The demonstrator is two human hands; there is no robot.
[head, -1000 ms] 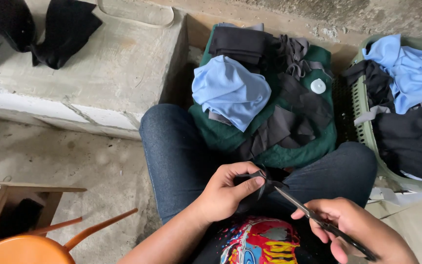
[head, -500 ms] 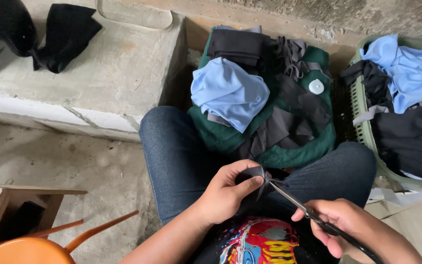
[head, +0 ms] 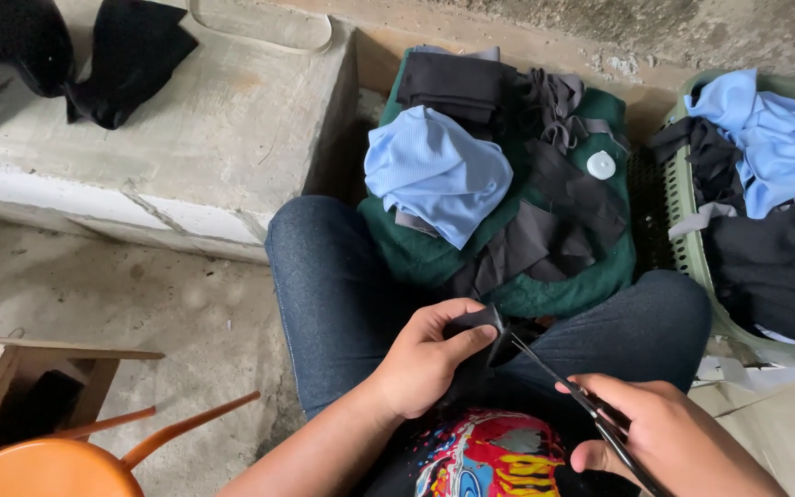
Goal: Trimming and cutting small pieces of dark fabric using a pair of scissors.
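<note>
Two hands work over my lap: my left hand (head: 425, 364) pinches a small black fabric piece (head: 478, 333) in a tight grip, while my right hand (head: 669, 442) has its grip closed around scissors (head: 568, 391), blades meeting that fabric.

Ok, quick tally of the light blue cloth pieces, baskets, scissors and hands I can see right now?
Light blue cloth pieces: 2, one on the green pile, one in the basket
Green basket: 1
Scissors: 1
Hands: 2, left hand pinching a small black cloth piece, right hand holding the scissors
Total: 6
</note>
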